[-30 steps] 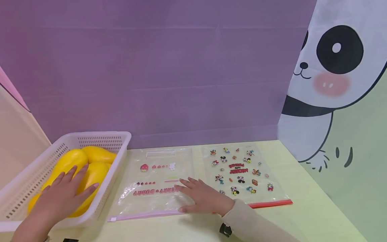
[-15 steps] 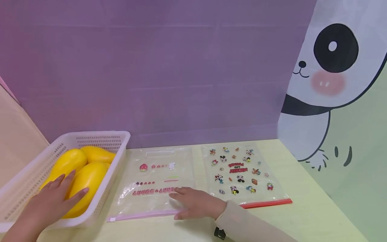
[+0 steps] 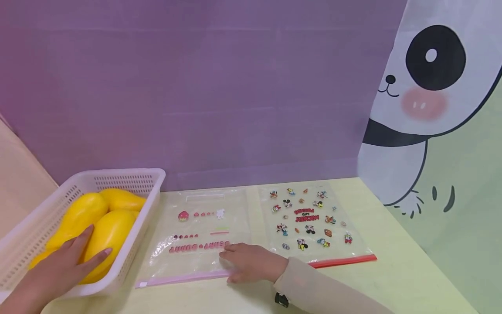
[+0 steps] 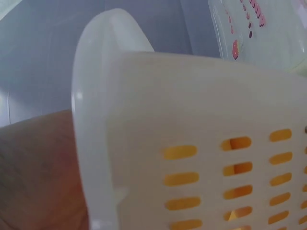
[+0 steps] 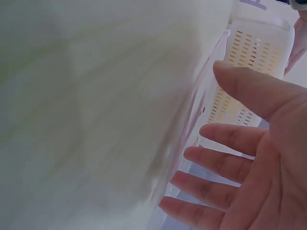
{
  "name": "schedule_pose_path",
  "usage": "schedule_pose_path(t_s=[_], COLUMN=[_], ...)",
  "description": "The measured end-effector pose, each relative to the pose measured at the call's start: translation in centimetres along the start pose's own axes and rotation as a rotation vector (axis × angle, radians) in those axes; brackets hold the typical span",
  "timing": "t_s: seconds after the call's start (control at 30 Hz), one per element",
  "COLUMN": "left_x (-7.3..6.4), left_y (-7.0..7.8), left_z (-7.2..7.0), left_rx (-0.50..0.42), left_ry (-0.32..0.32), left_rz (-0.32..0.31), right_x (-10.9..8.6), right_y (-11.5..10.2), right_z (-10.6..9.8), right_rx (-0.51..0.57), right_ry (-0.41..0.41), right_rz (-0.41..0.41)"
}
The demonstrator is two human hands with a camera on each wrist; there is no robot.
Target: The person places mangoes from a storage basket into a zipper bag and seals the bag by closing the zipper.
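In the head view, several large yellow mangoes [image 3: 113, 231] lie in a white plastic basket [image 3: 154, 198] at the left. My left hand [image 3: 59, 266] reaches over its near side and touches the front mangoes, thumb and forefinger spread; its other fingers are partly hidden. The left wrist view shows mostly the basket's slotted wall [image 4: 206, 100]. My right hand [image 3: 255, 261] is over the near right part of a clear zip bag [image 3: 168, 266] with pink print and a pink slider strip. Its fingers are extended and spread in the right wrist view, holding nothing.
A second clear zip bag [image 3: 341, 244] with cartoon prints and a red strip lies flat to the right. Both bags lie on a pale yellow table [image 3: 392, 279]. A purple wall [image 3: 251, 87] stands behind, with a panda picture [image 3: 415, 165] at the right.
My left hand has come down further onto the front mangoes. The right hand has shifted slightly left and nearer over the pink-strip bag, its fingers less fanned in the head view.
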State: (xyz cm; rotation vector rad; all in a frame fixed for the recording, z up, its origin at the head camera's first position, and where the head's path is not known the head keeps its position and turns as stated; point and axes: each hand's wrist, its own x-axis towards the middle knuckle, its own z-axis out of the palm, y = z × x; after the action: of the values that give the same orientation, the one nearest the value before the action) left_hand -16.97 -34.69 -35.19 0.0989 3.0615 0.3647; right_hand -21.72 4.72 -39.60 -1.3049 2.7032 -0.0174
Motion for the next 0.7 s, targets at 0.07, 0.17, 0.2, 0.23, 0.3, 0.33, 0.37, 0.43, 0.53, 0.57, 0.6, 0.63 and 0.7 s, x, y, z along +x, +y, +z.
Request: schedule_pose_path(t_s=[0.07,0.17,0.2,0.23,0.3,0.33,0.37,0.43,0.53,0.57,0.6,0.63,0.7], left_x=[0.02,-0.03,-0.04,0.01,0.08,0.15,0.2,0.3,0.52,0.58,0.65,0.72,0.87], left_y=[0.05,0.19,0.24,0.29,0.34,0.35,0.32,0.25,0.14,0.11,0.1,0.1,0.11], left_z=[0.0,0.04,0.1,0.15,0.33,0.43,0.55,0.74,0.81,0.81,0.79,0.76,0.7], left_rx=[-0.002,-0.003,0.001,0.003,0.007,0.01,0.012,0.015,0.02,0.02,0.018,0.017,0.019], left_ry=[0.0,0.009,0.01,0.015,0.024,0.026,0.03,0.038,0.042,0.041,0.041,0.042,0.046], left_rz=[0.005,0.014,0.013,0.015,0.019,0.02,0.021,0.026,0.027,0.025,0.025,0.026,0.027], right_x=[0.08,0.19,0.23,0.25,0.29,0.29,0.3,0.31,0.41,0.47,0.53,0.57,0.61], right_y=[0.01,0.0,-0.01,-0.01,-0.02,-0.02,-0.01,0.01,0.08,0.12,0.16,0.21,0.33], right_z=[0.02,0.09,0.13,0.14,0.16,0.13,0.15,0.11,0.09,0.13,0.13,0.18,0.22], right_rx=[-0.004,-0.007,-0.007,-0.007,-0.013,-0.017,-0.022,-0.026,-0.022,-0.021,-0.014,-0.01,-0.007], right_ry=[-0.004,-0.008,-0.006,-0.004,0.0,0.001,0.001,-0.001,-0.006,-0.004,-0.003,0.0,0.006], right_rz=[0.004,0.007,0.004,0.006,0.005,0.004,0.001,-0.002,0.002,0.004,0.008,0.011,0.01])
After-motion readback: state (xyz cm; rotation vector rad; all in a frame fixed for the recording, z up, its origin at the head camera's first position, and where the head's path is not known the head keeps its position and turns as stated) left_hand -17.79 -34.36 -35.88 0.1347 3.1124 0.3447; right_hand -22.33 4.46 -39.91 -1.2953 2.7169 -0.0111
